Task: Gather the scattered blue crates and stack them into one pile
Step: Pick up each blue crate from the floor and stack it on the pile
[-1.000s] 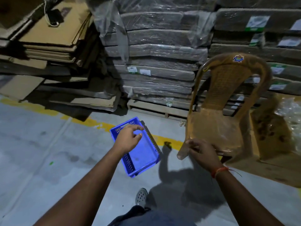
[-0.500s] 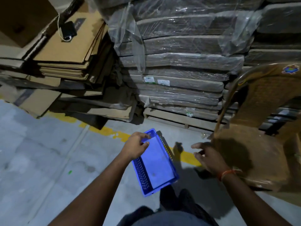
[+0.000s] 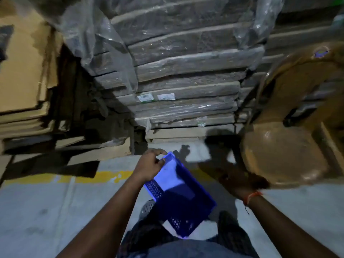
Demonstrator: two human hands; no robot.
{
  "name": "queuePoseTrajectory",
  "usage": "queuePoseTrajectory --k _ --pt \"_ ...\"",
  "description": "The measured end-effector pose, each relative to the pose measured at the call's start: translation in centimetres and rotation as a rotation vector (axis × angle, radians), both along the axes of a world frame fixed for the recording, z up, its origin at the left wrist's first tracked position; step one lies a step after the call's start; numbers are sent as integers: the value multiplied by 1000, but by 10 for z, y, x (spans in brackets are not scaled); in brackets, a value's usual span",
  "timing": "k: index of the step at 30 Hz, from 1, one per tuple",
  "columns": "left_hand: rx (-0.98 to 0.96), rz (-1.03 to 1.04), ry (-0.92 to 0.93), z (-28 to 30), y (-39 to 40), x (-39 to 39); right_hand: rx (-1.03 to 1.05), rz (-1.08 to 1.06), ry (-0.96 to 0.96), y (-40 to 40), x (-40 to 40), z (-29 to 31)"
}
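Closest to me are my dark trousers (image 3: pixel 229 233) and a perforated grey shoe (image 3: pixel 147 208) on the grey concrete floor (image 3: pixel 37 211). Just above my legs hangs the blue crate (image 3: pixel 183 200), tilted, with its open side facing up toward me and its far end catching the light. My left hand (image 3: pixel 149 167) grips it at the far left corner, fingers curled over the rim and the thumb arched above. The crate is off the floor, carried by that one hand, between my two forearms.

My right hand (image 3: pixel 240 183) is out to the right of the crate, near the front edge of the chair seat; it is dark and blurred, so I cannot tell whether its fingers are closed or loose. An orange thread band (image 3: pixel 251 197) circles that wrist.

The brown plastic chair (image 3: pixel 284 155) stands at right, its curved back rising toward the top corner. A yellow painted line (image 3: pixel 104 176) crosses the floor beyond my left hand. Behind it, flattened cardboard sheets (image 3: pixel 24 81) are piled at left, and in the middle a wooden pallet (image 3: pixel 173 134) carries stacked bundles wrapped in clear plastic film (image 3: pixel 186 67), two small labels stuck on one of them.
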State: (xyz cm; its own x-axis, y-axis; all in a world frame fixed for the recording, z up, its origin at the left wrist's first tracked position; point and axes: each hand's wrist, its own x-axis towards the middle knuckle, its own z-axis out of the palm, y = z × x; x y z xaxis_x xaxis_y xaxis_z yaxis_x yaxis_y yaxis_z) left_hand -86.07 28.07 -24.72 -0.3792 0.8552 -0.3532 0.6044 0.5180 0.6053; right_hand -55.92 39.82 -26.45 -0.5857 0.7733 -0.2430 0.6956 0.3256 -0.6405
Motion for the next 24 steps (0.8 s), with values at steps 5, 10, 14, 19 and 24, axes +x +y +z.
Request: queuePoseTrajectory --k 5,10,14,19,24 --pt "-113 -280 -50 -56 0 -56 -269 -496 -16 -85 -21 -40" --pt "-135 -464 -57 -98 5 -71 -383 -649 -177 -169 -47 -57" --pt "-180 -475 -45 -154 6 -69 -337 -776 -134 -214 -50 -102" --pt "-233 -489 -8 -256 -3 -74 -333 -869 -182 -233 -55 -211" --pt "-201 -500 83 -375 -10 -95 -288 -916 -198 -240 -66 -341"
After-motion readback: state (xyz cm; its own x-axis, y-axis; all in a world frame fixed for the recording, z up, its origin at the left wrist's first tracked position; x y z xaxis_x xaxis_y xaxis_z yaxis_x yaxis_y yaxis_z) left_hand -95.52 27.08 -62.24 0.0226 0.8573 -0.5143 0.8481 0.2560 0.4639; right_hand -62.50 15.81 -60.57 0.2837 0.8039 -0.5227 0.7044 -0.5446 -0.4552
